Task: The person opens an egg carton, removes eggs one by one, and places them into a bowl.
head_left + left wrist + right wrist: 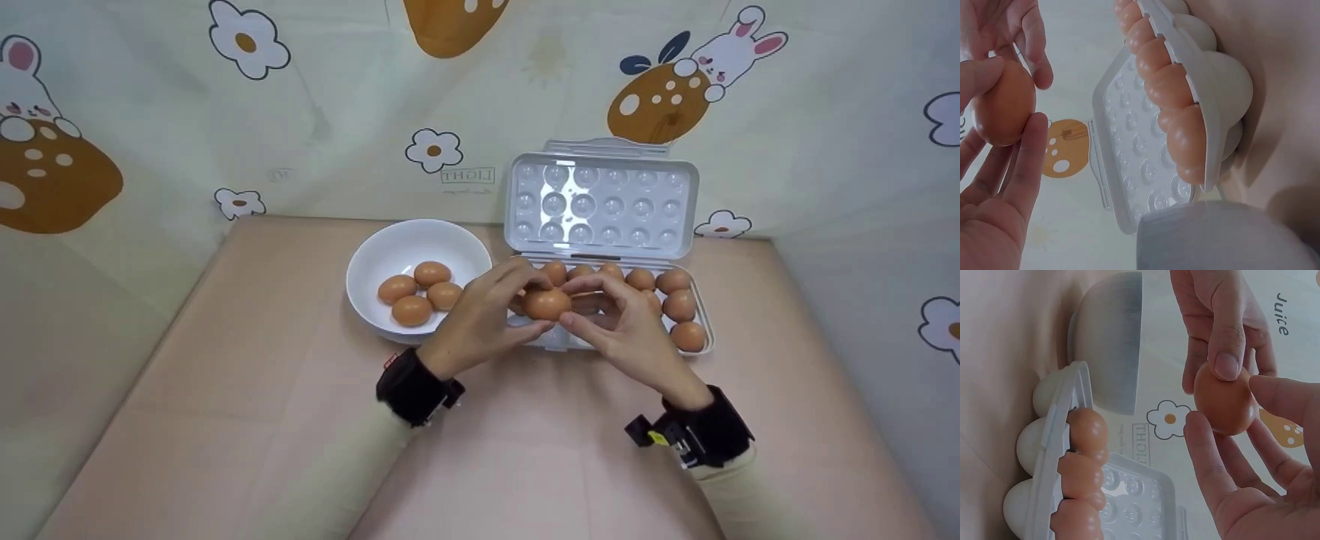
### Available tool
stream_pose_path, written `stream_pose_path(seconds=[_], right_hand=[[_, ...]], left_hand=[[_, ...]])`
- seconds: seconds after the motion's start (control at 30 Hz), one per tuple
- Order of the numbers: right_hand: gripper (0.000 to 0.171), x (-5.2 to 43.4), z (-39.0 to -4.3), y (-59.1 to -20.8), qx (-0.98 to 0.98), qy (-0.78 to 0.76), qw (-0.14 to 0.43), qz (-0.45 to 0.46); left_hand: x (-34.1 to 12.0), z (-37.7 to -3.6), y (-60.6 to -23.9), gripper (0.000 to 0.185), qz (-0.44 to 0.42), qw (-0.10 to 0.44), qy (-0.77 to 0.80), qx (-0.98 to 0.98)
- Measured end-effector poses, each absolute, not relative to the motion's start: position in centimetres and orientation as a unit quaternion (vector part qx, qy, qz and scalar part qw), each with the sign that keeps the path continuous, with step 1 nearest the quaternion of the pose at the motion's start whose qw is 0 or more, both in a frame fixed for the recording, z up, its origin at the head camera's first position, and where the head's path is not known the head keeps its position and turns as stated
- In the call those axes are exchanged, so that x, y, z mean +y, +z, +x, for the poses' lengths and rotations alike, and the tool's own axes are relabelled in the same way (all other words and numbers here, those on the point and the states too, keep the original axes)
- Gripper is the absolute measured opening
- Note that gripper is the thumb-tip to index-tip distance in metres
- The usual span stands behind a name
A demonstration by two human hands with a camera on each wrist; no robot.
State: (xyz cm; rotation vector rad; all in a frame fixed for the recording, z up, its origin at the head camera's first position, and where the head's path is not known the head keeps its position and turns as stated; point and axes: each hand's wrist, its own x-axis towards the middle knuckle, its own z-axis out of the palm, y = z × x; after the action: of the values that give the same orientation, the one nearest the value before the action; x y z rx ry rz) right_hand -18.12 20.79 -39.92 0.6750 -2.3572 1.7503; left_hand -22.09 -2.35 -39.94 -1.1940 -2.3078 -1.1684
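Head view shows four eggs (422, 292) in one white bowl (375, 259) and one egg (547, 304) held above the front of an open egg box (604, 199), where about seven more eggs show. Left hand (480, 319) and right hand (626, 330) both pinch that egg with curled fingertips. Everything rests on a pink table (247, 405), with cartoon-printed fabric behind.

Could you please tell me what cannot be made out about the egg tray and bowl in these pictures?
- Head view: both hands, left hand and right hand, and the held egg hide the egg tray's front-left cells.
- Wrist views: the bowl shows only its underside; its eggs are hidden.
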Motion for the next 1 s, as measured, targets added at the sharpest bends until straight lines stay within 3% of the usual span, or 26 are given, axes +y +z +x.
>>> stream_pose_path(seconds=[0.53,1.0], right_hand=[[0.042,24.4,-18.9,-38.0,-0.842,0.447,0.195,0.229],[0.056,26.2,-19.2,-37.5,-0.902,0.321,0.198,0.211]], left_hand=[[-7.2,-24.3,-36.5,0.04,-0.35,0.142,-0.378,-0.845],[-9.2,-28.2,-34.6,0.036,-0.309,0.012,-0.278,-0.909]])
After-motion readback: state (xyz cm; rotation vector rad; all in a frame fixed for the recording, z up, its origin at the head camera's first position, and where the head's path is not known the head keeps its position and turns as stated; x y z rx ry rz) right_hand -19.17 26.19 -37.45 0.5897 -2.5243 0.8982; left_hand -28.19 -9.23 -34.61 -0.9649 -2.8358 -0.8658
